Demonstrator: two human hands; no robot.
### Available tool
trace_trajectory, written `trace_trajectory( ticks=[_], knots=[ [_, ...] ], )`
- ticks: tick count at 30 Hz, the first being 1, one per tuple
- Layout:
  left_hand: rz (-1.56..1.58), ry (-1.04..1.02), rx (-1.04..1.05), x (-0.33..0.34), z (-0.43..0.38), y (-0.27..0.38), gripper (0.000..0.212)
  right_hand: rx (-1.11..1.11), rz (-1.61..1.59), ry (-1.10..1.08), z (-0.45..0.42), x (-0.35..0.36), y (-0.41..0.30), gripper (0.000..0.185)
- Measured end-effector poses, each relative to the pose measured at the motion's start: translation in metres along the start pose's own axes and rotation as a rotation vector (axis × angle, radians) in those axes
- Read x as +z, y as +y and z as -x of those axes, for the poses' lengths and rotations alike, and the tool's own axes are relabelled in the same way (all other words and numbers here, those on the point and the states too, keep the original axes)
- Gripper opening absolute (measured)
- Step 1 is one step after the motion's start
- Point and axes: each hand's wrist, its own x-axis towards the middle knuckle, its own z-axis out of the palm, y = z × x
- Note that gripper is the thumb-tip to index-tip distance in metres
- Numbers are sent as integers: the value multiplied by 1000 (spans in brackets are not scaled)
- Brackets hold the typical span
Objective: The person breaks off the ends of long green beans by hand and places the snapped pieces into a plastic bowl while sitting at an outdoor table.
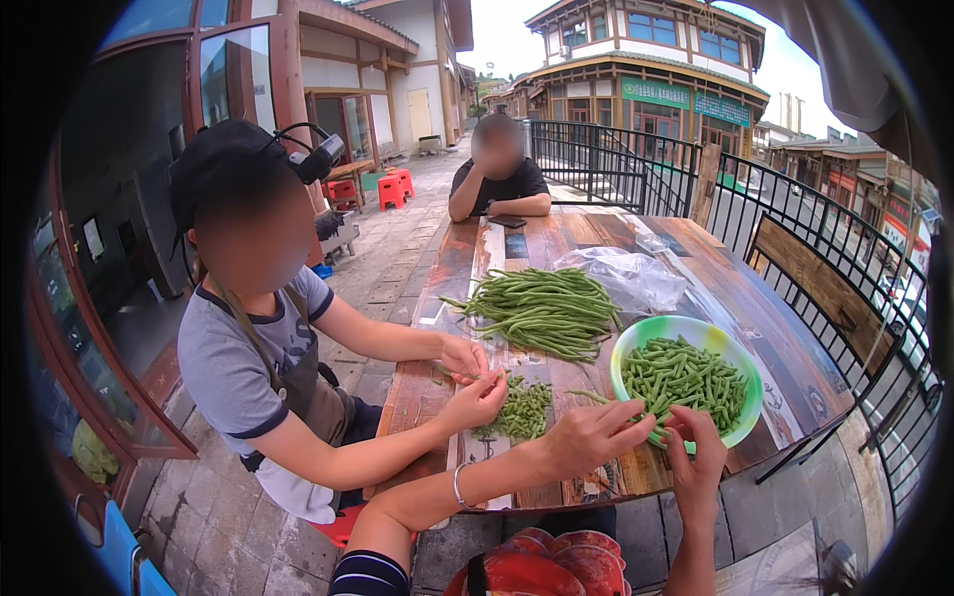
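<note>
My left hand [592, 439], with a silver bangle on the wrist, pinches a long green bean [587, 395]. One end of the bean sticks out beyond the knuckles, the other near my fingertips. My right hand [695, 451] is at the near rim of a green, yellow and white bowl [751, 357], thumb and forefinger curled towards each other. Whether a bean piece is between them, I cannot tell. Short bean pieces [686, 376] fill much of the bowl. Behind it lies a heap of whole long beans [540, 309].
To my left, a seated person's hands [477, 380] hold a bean above a pile of small bean pieces [525, 410]. A clear plastic bag [622, 276] and a phone [507, 221] lie on the wood-patterned table [775, 346]. Another person [499, 186] sits at the far end. Black railing [812, 201] runs along the right.
</note>
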Motion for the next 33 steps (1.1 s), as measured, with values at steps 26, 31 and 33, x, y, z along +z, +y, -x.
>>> trace_trajectory(
  ticks=[26,31,33],
  knots=[
    [261,-74,-446,-67,29,39,17,647,-1063,-524,22,31,-9,14],
    [551,-18,-703,-68,34,27,13,674,-1422,-411,21,64,-12,16],
    [687,-41,-857,-71,37,24,11,687,-1522,-399,18,76,-14,17]
  ],
)
